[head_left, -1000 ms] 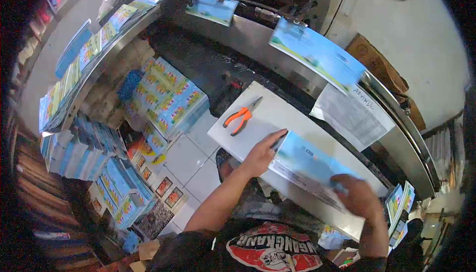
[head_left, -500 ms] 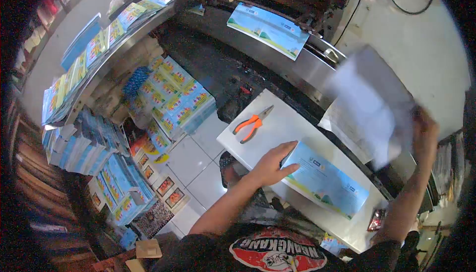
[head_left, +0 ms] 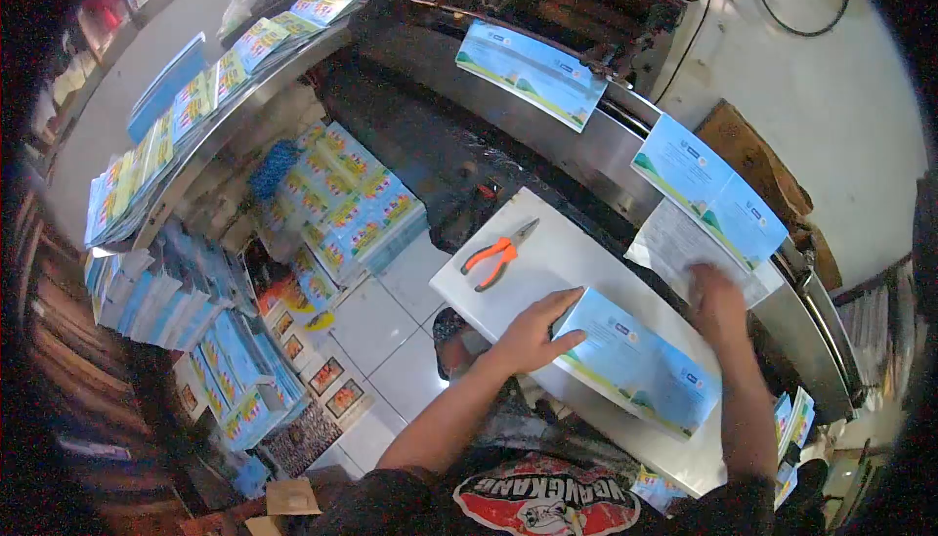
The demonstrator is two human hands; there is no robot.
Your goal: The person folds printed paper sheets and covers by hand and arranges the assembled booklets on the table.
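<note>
On a white bench top (head_left: 518, 287) lies a stack of blue printed sheets (head_left: 635, 365). My left hand (head_left: 537, 333) clasps the stack's left end, thumb at the near side and fingers along the far side. A little blurred, my right hand (head_left: 718, 301) hovers over the bench's far edge with its fingers loosely apart and no sheet in it. Beyond it, a blue printed sheet (head_left: 711, 184) rests on the metal ledge, partly over a whitish sheet with faint print (head_left: 684, 243). Orange-handled pliers (head_left: 498, 255) lie on the bench, left of the stack.
Another blue sheet (head_left: 532, 72) hangs on the machine's metal edge (head_left: 625, 174). Colourful printed sheets (head_left: 362, 199) are piled on the left, and more lie along a curved shelf (head_left: 234, 96). Bundles of sheets (head_left: 244, 380) stand at lower left. Brown cardboard (head_left: 757, 160) leans against the wall.
My right hand has let go of the sheet it was swinging and moved left and inward. That sheet now lies blue side up on the ledge. My left hand stays at the stack.
</note>
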